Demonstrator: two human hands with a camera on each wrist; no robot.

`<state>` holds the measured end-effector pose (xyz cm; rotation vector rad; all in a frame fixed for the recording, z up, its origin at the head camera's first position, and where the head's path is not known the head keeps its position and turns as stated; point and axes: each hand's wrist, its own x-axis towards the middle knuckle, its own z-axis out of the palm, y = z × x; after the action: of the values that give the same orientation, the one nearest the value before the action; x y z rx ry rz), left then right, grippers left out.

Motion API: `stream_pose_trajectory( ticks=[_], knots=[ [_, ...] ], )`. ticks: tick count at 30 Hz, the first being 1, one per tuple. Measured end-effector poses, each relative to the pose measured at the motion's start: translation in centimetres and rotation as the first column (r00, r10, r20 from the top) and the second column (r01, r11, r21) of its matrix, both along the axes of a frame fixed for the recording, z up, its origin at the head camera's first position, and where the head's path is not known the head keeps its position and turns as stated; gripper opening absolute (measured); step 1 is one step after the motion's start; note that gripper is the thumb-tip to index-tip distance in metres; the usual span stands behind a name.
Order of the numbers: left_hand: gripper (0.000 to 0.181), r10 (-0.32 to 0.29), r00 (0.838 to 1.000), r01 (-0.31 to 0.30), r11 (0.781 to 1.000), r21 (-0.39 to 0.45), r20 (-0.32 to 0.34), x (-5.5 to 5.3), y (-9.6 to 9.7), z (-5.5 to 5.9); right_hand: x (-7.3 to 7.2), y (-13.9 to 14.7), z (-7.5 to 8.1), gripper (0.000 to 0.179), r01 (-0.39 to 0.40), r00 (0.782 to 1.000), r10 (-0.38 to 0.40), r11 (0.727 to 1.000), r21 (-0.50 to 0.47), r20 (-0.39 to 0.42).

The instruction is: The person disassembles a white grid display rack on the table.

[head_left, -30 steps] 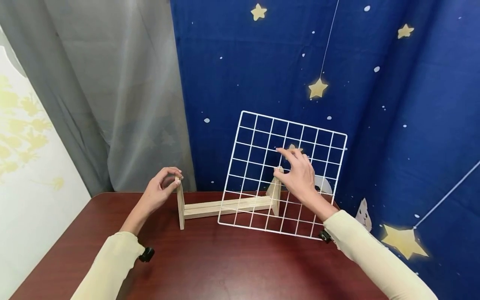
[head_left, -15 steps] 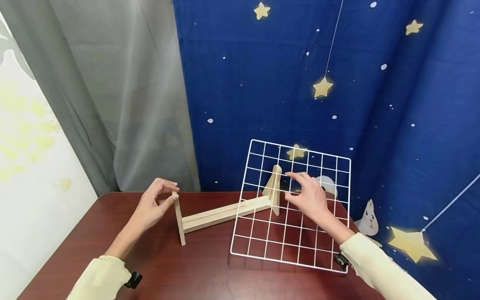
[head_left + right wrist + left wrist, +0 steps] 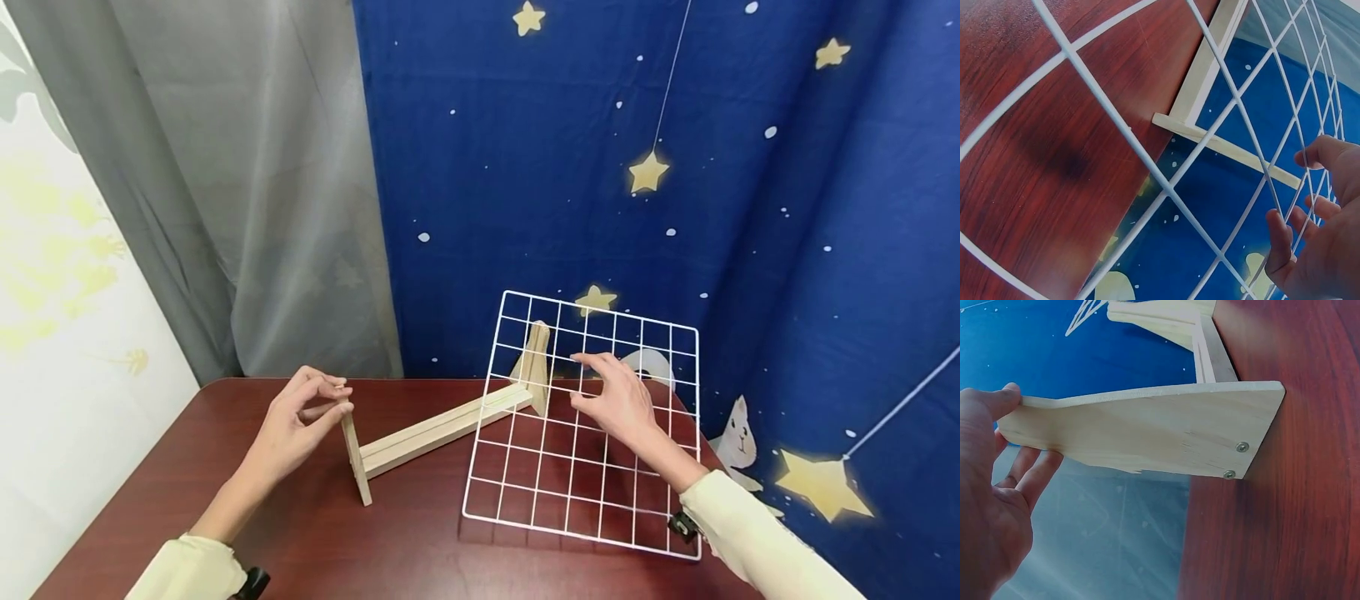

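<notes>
My left hand (image 3: 292,425) pinches the top of the near upright of a pale wooden stand (image 3: 442,433). In the left wrist view, thumb and fingers lie on opposite sides of that end board (image 3: 1141,425), which has two metal screws low down. A grooved crossbar runs from it to the far upright (image 3: 531,358). My right hand (image 3: 618,404) holds a white wire grid panel (image 3: 566,534), tilted at the right, its fingers hooked through the wires. In the right wrist view the grid (image 3: 1169,189) spans the foreground, with the stand behind it.
Both hands work over a dark red wooden table (image 3: 420,550). A blue curtain with stars (image 3: 487,167) and a grey curtain (image 3: 300,167) hang behind its far edge. Black wrist cameras sit at both cuffs.
The grid has come down and toward me, tilting back. The stand's left end has swung nearer to me with my left hand, so the crossbar lies more diagonally.
</notes>
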<state>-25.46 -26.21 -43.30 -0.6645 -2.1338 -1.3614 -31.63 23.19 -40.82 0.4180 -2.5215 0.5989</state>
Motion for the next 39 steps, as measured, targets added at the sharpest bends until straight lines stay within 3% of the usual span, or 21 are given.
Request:
stream_pose_trajectory(
  ticks=[9, 17, 25, 31, 34, 39],
  knots=[
    [0.032, 0.053, 0.997, -0.058, 0.993, -0.102, -0.055, 3.1, 0.2, 0.7, -0.5, 0.2, 0.3, 0.064, 0.007, 0.999, -0.008, 1.000, 0.027, 0.039],
    [0.037, 0.084, 0.988, -0.099, 0.989, -0.110, -0.132, 5.6, 1.2, 0.5, -0.9, 0.7, -0.3, 0.063, -0.033, 0.997, 0.031, 0.999, 0.030, 0.067],
    [0.048, 0.029, 0.962, -0.063, 0.991, -0.118, -0.272, 7.4, 1.7, 0.8, -1.1, 0.3, -0.2, 0.064, -0.049, 0.992, 0.042, 0.997, 0.060, 0.118],
    [0.050, 0.052, 0.938, -0.108, 0.983, -0.146, -0.343, 8.7, 1.9, 0.8, -0.7, -0.1, 0.0, 0.065, -0.066, 0.987, 0.054, 0.995, 0.080, 0.150],
    [0.047, 0.064, 0.932, -0.126, 0.980, -0.153, -0.356, 9.4, 2.3, 0.9, -0.5, -0.3, -0.1, 0.065, -0.066, 0.984, 0.050, 0.994, 0.091, 0.169],
    [0.047, 0.059, 0.937, -0.118, 0.981, -0.155, -0.344, 10.7, 2.9, 1.0, -0.2, -0.8, -0.5, 0.065, -0.060, 0.979, 0.036, 0.991, 0.116, 0.201]
  ],
)
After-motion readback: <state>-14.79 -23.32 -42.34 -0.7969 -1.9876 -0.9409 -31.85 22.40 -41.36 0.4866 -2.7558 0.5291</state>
